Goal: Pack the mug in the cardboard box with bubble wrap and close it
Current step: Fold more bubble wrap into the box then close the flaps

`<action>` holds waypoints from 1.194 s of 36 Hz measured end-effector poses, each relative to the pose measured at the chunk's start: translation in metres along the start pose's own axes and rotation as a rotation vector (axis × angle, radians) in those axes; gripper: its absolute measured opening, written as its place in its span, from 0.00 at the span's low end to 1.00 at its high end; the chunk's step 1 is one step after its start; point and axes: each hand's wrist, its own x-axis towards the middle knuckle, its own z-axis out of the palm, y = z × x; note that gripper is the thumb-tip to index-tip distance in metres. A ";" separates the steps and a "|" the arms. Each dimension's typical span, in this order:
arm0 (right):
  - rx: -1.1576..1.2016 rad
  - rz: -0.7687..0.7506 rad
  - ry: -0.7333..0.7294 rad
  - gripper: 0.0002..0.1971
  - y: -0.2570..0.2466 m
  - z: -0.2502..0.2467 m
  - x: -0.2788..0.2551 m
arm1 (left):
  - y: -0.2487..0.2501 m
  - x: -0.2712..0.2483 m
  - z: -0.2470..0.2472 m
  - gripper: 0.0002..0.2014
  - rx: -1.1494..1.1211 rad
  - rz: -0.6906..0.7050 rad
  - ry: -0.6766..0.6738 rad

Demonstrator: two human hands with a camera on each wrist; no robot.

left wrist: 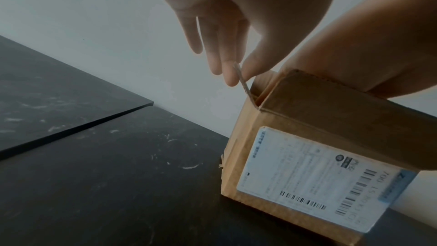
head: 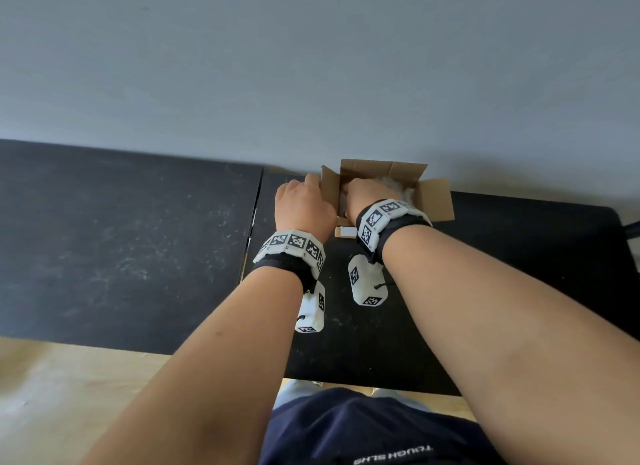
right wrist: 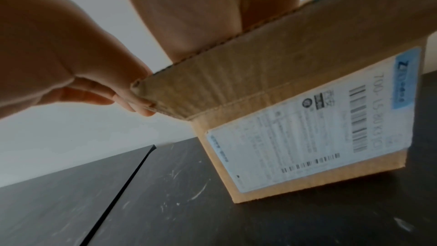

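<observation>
A brown cardboard box (head: 436, 201) stands at the back of the black table against the wall, with its flaps up. My left hand (head: 313, 184) pinches the top edge of the left flap (left wrist: 243, 85) between thumb and fingers (left wrist: 230, 74). My right hand (head: 363, 194) reaches down into the box over the near flap (right wrist: 283, 63), and its fingers are hidden inside. Crumpled clear bubble wrap (head: 401, 187) shows in the box just beyond that hand. The mug is not visible in any view.
A white shipping label (left wrist: 307, 175) covers the box's near side. The black table (head: 519, 291) meets a second dark tabletop (head: 121, 239) on the left, with a narrow gap between them. A grey wall (head: 311, 66) rises right behind the box.
</observation>
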 end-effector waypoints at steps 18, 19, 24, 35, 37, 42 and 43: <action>0.044 -0.030 -0.014 0.15 0.006 0.000 0.001 | -0.006 -0.002 0.001 0.19 0.035 0.048 -0.021; 0.067 -0.032 -0.001 0.15 0.009 -0.001 -0.003 | -0.004 -0.004 0.000 0.18 0.035 0.060 -0.019; 0.213 -0.071 0.030 0.14 0.016 0.000 -0.012 | -0.003 -0.004 -0.001 0.17 0.058 0.051 -0.023; 0.335 0.129 0.452 0.23 0.070 -0.003 -0.043 | 0.023 -0.009 -0.004 0.16 0.060 0.061 -0.011; 0.342 0.202 0.531 0.21 0.083 -0.001 -0.050 | 0.028 -0.012 -0.003 0.16 0.038 0.054 -0.015; 0.358 0.392 0.492 0.22 0.105 0.004 -0.064 | 0.036 -0.021 0.001 0.19 -0.097 -0.065 -0.021; 0.386 0.413 0.463 0.23 0.108 0.006 -0.065 | 0.036 -0.023 0.002 0.20 -0.134 -0.099 -0.020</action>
